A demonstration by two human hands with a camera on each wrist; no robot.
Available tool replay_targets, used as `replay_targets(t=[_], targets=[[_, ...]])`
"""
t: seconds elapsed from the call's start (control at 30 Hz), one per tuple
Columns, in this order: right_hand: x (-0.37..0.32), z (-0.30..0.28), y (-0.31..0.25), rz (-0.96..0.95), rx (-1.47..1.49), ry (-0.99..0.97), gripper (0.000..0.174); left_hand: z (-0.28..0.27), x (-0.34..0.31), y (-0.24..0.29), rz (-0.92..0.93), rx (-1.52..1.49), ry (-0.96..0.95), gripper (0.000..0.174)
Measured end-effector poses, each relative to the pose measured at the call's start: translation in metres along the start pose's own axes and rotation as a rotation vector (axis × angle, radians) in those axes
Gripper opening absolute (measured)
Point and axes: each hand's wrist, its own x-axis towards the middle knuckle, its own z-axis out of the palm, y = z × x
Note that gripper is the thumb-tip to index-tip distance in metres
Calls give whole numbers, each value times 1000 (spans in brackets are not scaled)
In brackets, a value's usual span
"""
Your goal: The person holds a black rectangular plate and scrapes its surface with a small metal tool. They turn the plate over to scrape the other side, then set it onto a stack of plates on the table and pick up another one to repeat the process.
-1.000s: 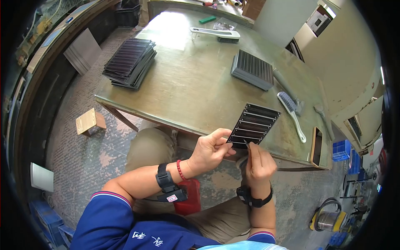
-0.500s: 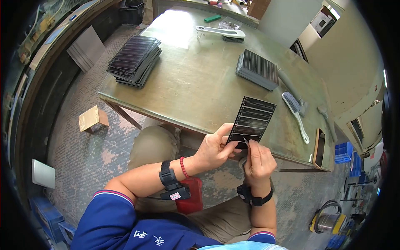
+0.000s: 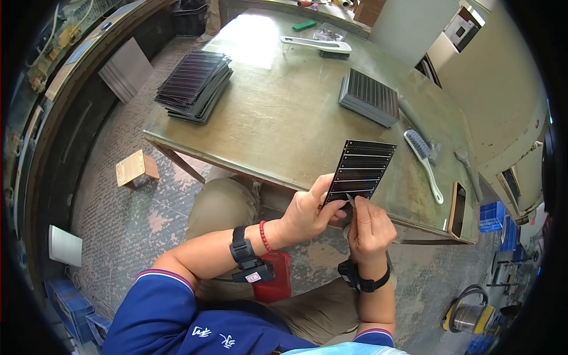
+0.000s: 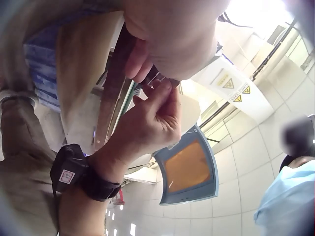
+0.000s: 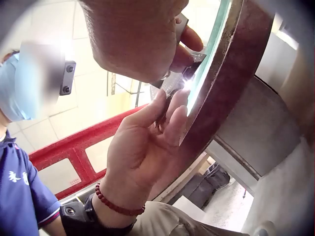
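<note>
- My left hand pinches the near left corner of the dark slotted panel, thumb on top.
- My right hand is curled, pinching a small metal blade against the panel's near edge.
- I judge the panel thin, light and stiff but weak across its slots, so I'd grip it by the solid border.
- It reaches out from both hands over the counter's near edge, well apart from the stacked panels.

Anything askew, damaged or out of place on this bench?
The left stack of dark panels is splayed and fanned, unlike the squared right stack. A phone lies close to the near edge of the table. The panel gripped by the left hand, a small metal tool in the right hand at its near edge, shows no damage.
</note>
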Motion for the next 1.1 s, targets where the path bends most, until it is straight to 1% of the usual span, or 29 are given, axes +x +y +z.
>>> replay_targets(t=[0.07, 0.1, 0.17, 0.3, 0.57, 0.7, 0.8, 0.97, 1.1], targets=[[3, 0, -1, -4, -4, 2, 36, -1, 0, -2, 125, 123, 23, 43], [5, 0, -2, -12, -8, 9, 35, -1, 0, -2, 125, 124, 24, 43], [8, 1, -3, -21, -12, 17, 34, -2, 1, -3, 198, 196, 38, 44], [11, 1, -5, -33, -16, 17, 32, -1, 0, -3, 214, 179, 73, 46], [12, 1, -6, -31, -5, 20, 29, -1, 1, -4, 287, 258, 91, 45], [13, -2, -6, -41, -32, 11, 32, -1, 0, -5, 296, 288, 101, 44], [12, -5, -3, -41, -62, -11, 34, 0, 0, -8, 269, 279, 103, 43], [12, -7, -2, -36, -84, -23, 36, 0, 1, -8, 315, 286, 118, 45], [11, -10, 2, 10, -135, -37, 37, 0, 1, -8, 307, 296, 114, 44]])
